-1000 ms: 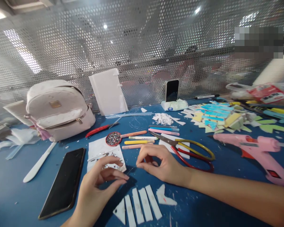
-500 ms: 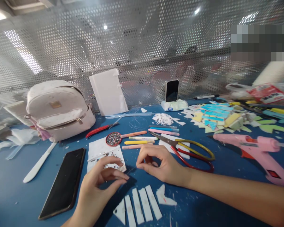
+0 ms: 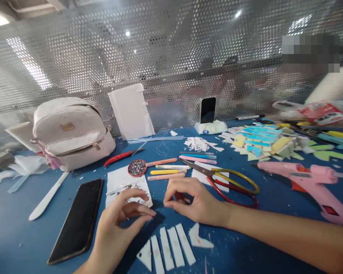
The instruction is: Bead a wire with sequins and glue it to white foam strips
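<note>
My left hand [image 3: 122, 219] is over the front edge of a small white paper [image 3: 114, 179] scattered with dark glittery bits. Its thumb and a finger meet at the tips while the index finger is raised; anything between them is too small to make out. Facing it, my right hand [image 3: 191, 199] pinches thumb and index finger together, and I cannot see what is in the pinch. A narrow gap separates the two hands. Below them lie several white strips [image 3: 166, 247] in a row and a white notched piece [image 3: 199, 236]. A round red-rimmed dish of sequins [image 3: 137, 168] sits behind.
Scissors [image 3: 217, 179] and several markers [image 3: 167, 172] lie behind my right hand. A pink glue gun [image 3: 300, 175] is at right, before piled coloured scraps [image 3: 263, 140]. On the left are a phone [image 3: 77, 222], a white knife [image 3: 47, 199] and a backpack [image 3: 71, 133]. A perforated metal screen [image 3: 171, 68] stands behind.
My right hand has shifted very slightly, its fingers still pinched. A faint thin line visible between the hands earlier no longer shows. My left hand has stayed in place.
</note>
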`<state>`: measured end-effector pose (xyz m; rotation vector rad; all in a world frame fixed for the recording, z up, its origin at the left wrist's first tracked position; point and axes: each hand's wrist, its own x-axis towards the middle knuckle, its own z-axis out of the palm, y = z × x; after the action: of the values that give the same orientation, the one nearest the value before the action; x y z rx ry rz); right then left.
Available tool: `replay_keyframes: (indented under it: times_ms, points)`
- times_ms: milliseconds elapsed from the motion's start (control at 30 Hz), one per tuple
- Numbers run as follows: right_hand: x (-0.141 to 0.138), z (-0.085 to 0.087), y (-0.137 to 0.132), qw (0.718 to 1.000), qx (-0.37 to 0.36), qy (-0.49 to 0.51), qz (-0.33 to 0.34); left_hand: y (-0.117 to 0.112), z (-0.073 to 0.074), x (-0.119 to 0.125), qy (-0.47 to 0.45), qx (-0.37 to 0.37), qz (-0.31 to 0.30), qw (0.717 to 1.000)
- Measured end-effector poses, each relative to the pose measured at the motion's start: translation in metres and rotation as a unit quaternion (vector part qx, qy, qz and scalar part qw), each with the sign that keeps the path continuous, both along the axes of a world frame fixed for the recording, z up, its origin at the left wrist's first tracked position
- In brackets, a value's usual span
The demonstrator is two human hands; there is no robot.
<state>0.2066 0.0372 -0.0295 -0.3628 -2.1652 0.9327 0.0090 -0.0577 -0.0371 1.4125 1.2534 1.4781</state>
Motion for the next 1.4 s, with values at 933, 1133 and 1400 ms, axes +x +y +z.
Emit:
replay_keyframes:
  times_ms: [933, 1133, 1400]
  points:
    - [0.000, -0.007, -0.001, 0.978, 0.168, -0.100, 0.078, 0.005, -0.007, -0.002, 0.219, 0.053, -0.082, 0.971]
    - [0.001, -0.001, -0.002, 0.977, 0.138, -0.141, 0.080, 0.006, -0.009, -0.002, 0.215, 0.050, -0.079, 0.972]
    - [0.001, -0.001, -0.001, 0.978, 0.115, -0.162, 0.065, 0.006, -0.005, -0.004, 0.206, 0.052, -0.067, 0.975]
